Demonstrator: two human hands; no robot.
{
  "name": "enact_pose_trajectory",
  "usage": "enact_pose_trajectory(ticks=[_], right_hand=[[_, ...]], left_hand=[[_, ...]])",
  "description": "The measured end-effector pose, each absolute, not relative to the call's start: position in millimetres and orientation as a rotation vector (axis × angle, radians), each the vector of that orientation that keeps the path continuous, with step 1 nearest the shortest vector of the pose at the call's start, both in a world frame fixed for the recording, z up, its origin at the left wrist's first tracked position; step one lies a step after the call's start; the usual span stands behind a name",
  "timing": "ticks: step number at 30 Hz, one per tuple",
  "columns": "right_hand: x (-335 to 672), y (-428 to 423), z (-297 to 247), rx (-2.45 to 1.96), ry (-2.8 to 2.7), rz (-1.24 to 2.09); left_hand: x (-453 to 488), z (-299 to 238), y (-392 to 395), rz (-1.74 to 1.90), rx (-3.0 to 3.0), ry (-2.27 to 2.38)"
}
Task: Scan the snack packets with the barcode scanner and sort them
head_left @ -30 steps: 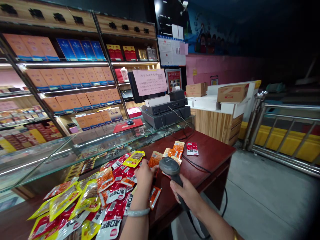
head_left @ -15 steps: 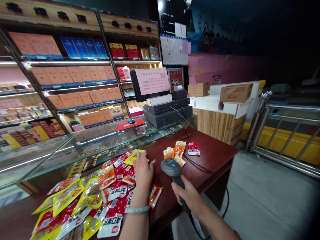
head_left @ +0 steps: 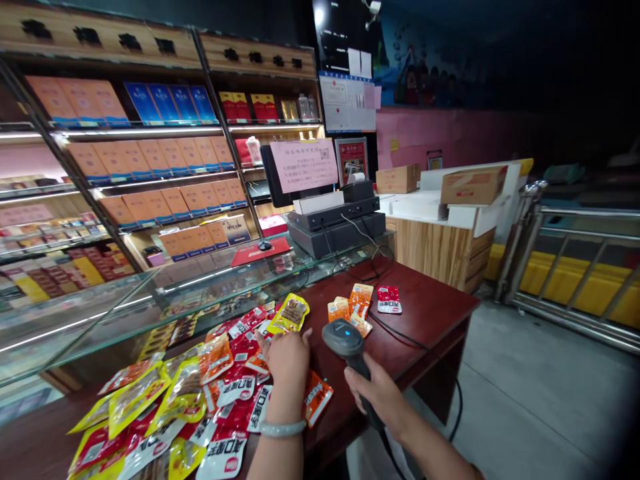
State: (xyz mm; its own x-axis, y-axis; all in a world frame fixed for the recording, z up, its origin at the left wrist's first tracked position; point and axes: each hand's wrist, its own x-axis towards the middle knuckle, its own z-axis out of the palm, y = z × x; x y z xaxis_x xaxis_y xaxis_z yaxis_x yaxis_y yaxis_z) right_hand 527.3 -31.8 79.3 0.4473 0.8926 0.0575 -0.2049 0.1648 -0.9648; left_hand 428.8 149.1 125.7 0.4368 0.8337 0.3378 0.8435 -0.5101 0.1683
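Note:
My right hand is wrapped round the handle of a dark grey barcode scanner, its head tilted up with a small blue light showing. Over the right edge of a pile of snack pouches, my left hand is back up, fingers spread and partly hidden. Just beyond its fingers lies a yellow snack pouch with brown contents. Red-and-white pouches and more yellow ones overlap in the pile. By my left wrist an orange pouch lies on the table.
Several orange pouches and one red pouch lie farther back on the dark red table. The scanner's black cable crosses it. Behind are a glass display counter, a cash drawer and a monitor.
My left hand has drawn back toward me from the yellow pouch, which now shows fully and lies turned slightly to the right. The orange pouch by my wrist has shifted a little. The scanner barely moved.

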Motion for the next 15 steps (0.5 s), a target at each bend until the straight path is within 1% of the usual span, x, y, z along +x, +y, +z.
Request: enact_pose_trajectory(ticks=[5, 8, 11, 15], right_hand=[[524.6, -31.8, 79.4, -1.120, -0.746, 0.904], [523.4, -31.9, 79.4, -1.124, -0.756, 0.904], [523.8, -31.5, 80.4, -1.138, -0.762, 0.901], [525.7, -32.7, 82.0, -1.123, -0.746, 0.919]], left_hand=[[437.6, 124.3, 157.8, -0.657, -2.453, -1.551], [443.1, 118.3, 161.3, -0.516, -2.543, -1.589], [444.1, 120.1, 155.9, -0.385, -2.681, -1.514], [440.1, 130.0, 147.8, -0.443, -2.688, -1.439]])
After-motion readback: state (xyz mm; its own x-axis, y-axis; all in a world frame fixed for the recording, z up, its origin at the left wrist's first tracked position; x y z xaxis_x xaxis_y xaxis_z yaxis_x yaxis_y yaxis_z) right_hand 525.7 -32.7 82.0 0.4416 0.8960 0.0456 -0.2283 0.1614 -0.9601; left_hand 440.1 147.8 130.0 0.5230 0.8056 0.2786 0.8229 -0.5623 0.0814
